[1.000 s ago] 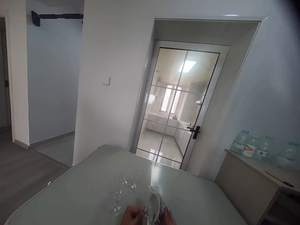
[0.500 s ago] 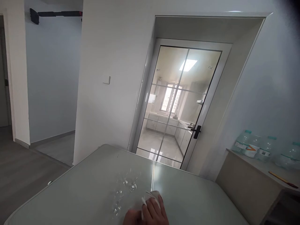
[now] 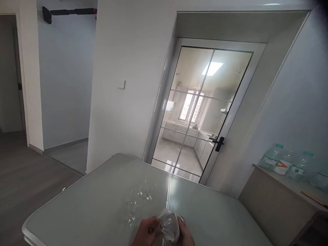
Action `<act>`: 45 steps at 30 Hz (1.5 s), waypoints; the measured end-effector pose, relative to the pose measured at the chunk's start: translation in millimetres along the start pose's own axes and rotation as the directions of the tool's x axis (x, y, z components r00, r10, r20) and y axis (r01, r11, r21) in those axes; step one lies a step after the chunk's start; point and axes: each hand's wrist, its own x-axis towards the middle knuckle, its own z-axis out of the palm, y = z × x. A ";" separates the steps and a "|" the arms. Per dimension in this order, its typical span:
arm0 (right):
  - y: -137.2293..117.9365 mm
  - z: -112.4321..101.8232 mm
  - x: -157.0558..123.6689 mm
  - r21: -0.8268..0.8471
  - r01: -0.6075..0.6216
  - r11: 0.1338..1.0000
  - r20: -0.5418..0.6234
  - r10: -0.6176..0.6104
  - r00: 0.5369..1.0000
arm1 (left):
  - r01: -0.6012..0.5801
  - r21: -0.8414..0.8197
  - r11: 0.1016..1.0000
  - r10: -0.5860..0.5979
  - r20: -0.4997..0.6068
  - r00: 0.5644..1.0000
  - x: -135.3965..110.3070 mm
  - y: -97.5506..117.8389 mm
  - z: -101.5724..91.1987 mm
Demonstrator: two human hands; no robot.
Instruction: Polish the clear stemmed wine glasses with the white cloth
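Note:
Low in the head view, a clear wine glass (image 3: 169, 225) is held between my two hands, its rounded bowl facing up. My left hand (image 3: 148, 231) is closed on its left side, fingers bent. On its right side my right hand (image 3: 186, 233) curls round the bowl, with a thin white edge, which looks like a cloth or tissue, by its fingers. Whether the glass has a stem is hidden. Left of my hands, several small clear stemmed glasses (image 3: 147, 198) stand on the grey-green table (image 3: 102, 194).
A ledge (image 3: 271, 194) at the right carries several clear plastic bottles (image 3: 298, 167) and a thin yellowish stick (image 3: 312, 198). Beyond the table is a glazed door (image 3: 189, 112) with a black handle (image 3: 219, 143). A pale seam strip (image 3: 169, 191) crosses the tabletop.
My hands have parted to either side of the glass, whose bowl now shows. Earlier they were close together, the right one bunched round white cloth or tissue. The view has shifted slightly.

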 end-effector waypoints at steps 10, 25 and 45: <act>-25.9 13.7 -31.3 -0.300 0.539 0.787 0.228 -0.490 0.842 | -0.084 0.095 0.992 0.079 0.055 0.995 -8.7 18.9 -6.3; -73.4 15.5 7.9 0.066 -0.173 0.983 0.559 0.108 0.822 | -0.221 0.329 0.918 0.173 0.168 0.970 -18.6 35.1 -6.7; -34.0 14.3 -0.5 -0.260 0.833 0.489 0.527 -0.651 0.547 | 0.000 0.149 0.989 0.009 -0.059 0.998 -1.9 15.6 -8.5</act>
